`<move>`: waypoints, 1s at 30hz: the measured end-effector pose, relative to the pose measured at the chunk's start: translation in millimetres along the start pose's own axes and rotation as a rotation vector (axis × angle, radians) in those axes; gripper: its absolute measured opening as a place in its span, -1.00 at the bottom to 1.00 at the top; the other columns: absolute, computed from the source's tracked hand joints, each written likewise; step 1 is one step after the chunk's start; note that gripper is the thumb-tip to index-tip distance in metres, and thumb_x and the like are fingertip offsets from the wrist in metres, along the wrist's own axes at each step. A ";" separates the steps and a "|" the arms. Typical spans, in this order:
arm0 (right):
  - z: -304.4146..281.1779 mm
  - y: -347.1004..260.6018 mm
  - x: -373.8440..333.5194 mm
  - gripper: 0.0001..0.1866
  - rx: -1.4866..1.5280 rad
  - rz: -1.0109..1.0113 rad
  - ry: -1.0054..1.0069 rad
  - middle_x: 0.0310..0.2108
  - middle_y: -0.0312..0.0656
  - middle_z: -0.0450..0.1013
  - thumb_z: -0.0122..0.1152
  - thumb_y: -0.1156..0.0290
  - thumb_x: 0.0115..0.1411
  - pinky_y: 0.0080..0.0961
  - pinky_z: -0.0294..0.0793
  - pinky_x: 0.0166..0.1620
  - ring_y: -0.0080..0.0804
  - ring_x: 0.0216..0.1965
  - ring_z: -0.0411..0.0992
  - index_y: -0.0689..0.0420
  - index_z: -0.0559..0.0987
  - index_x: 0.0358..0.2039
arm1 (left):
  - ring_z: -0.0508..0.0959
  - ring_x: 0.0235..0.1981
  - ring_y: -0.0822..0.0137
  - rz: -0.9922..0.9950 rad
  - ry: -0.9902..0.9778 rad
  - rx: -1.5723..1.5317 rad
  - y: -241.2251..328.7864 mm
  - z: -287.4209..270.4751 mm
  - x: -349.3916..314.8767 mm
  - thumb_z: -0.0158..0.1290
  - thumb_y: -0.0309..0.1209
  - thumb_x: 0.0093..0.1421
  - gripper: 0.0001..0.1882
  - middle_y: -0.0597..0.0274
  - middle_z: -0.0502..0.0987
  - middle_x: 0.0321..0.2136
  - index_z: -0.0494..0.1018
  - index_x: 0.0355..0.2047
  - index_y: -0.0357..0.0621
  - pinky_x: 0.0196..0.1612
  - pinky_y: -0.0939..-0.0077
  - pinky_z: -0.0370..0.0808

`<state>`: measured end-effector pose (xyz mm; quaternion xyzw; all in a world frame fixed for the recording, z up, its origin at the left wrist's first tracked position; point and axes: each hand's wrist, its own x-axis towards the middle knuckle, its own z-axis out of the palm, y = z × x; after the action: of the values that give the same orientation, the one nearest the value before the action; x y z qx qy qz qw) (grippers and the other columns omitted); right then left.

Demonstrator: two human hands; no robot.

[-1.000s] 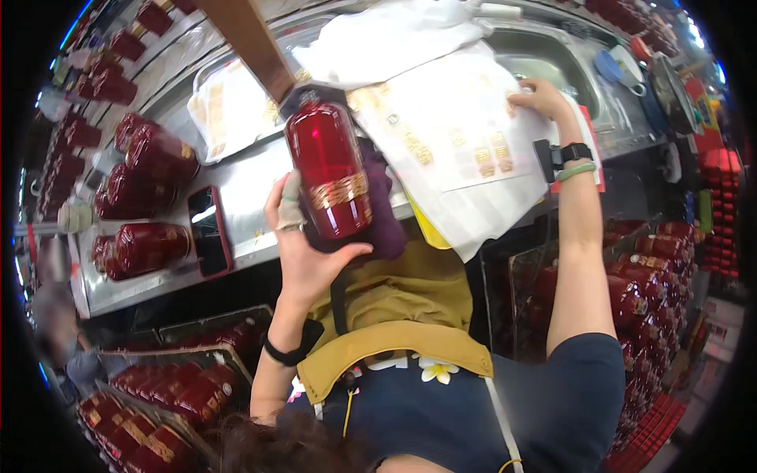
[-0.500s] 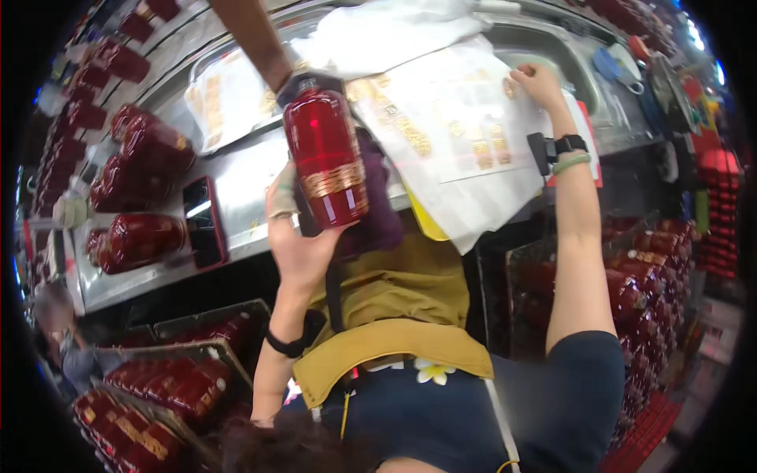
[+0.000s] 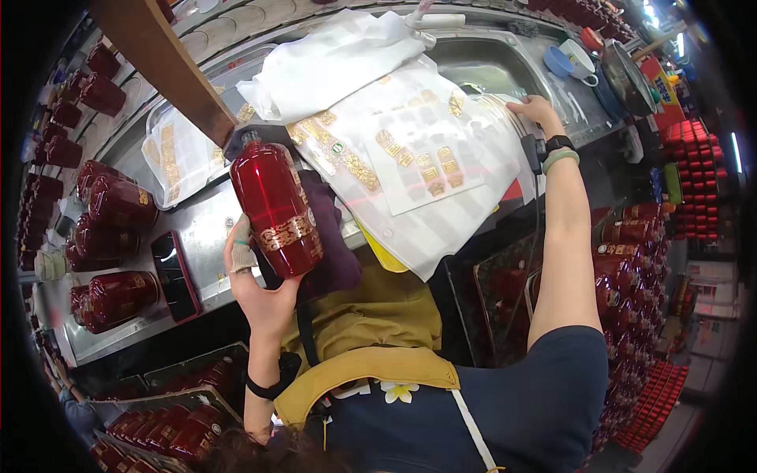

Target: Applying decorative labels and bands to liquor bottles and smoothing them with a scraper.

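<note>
My left hand (image 3: 264, 303) is wrapped round the lower part of a red glass bottle (image 3: 272, 197) with a gold label. The bottle is tilted, its neck against a dark block at the foot of a brown post (image 3: 169, 63). A finger cover is on one finger. My right arm reaches out to the far right, where my right hand (image 3: 538, 113) pinches the far right edge of a white sheet (image 3: 505, 142). Gold decals (image 3: 430, 173) lie in groups on the sheet. Behind them is a crumpled white cloth (image 3: 339, 63).
A steel sink (image 3: 489, 63) lies beyond the sheet, with a blue bowl (image 3: 558, 61) and a white cup (image 3: 579, 63) beside it. At left are several red bottles (image 3: 118, 298), a phone (image 3: 175, 276) and a tray of decals (image 3: 158, 150). Crated bottles (image 3: 623, 292) stand at right.
The view has shifted, so the bench and bottle appear farther left. My right hand has moved from beside a gold decal to the sheet's edge. The left hand still holds the bottle.
</note>
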<state>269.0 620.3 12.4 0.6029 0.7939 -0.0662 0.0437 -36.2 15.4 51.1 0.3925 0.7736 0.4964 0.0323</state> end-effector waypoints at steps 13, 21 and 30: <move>13.8 -38.9 -13.4 -0.57 0.254 0.314 0.358 0.09 0.06 0.57 0.10 0.04 0.35 0.03 0.50 0.15 0.13 0.13 0.52 0.05 0.70 0.01 | 0.48 0.25 0.15 -0.023 0.010 -0.017 -2.4 -1.4 -8.2 0.48 -0.52 -0.09 0.02 -0.03 0.41 0.28 0.24 0.39 -0.33 0.30 0.20 0.42; -50.4 -141.8 -135.4 -0.60 0.611 -0.223 0.618 -0.37 -0.03 0.65 0.15 0.08 0.39 -0.29 0.51 -0.20 -0.19 -0.35 0.61 0.17 0.71 -0.13 | 0.46 0.24 0.24 -0.255 -0.008 -0.229 6.1 11.5 -5.6 0.50 -0.57 -0.12 0.01 0.00 0.46 0.26 0.28 0.37 -0.36 0.34 0.34 0.34; -23.3 -239.7 -363.3 -0.87 0.820 -0.685 -0.023 -0.44 -0.15 0.55 0.36 0.46 0.26 -0.48 0.40 -0.32 -0.46 -0.46 0.40 0.28 0.65 -0.29 | 0.55 0.12 0.36 -0.085 0.036 -0.022 -12.0 9.5 -14.8 0.47 -0.58 -0.08 -0.04 -0.01 0.58 0.16 0.32 0.37 -0.37 0.21 0.41 0.46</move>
<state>136.2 215.0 102.2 0.2760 0.8537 -0.3882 -0.2108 -28.7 10.6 31.7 0.3498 0.7846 0.5101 0.0436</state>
